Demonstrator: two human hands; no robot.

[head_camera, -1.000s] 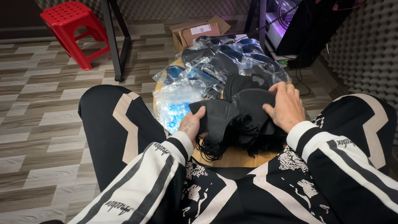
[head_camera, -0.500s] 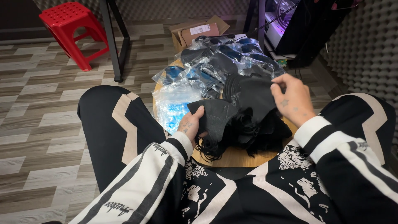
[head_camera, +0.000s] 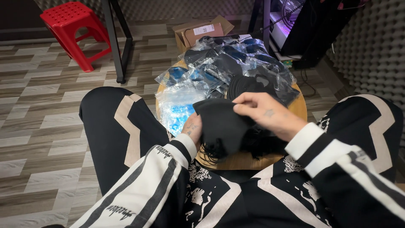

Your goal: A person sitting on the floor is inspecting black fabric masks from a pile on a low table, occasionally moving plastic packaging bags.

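Both hands hold a black fabric piece over a small round table.

Nearest, the left hand [head_camera: 192, 128] grips the lower edge of the black fabric piece [head_camera: 221, 122], while the right hand [head_camera: 270, 114] pinches its upper edge; a second ago that hand lay flat on the pile. The piece is soft, matte, with dangling strings. It sits above the wooden table [head_camera: 244, 159], on a heap of like black pieces. Beyond lie clear plastic bags [head_camera: 219, 67] holding dark items, then an open cardboard box [head_camera: 202, 31], contents unclear, and a red stool [head_camera: 71, 25].
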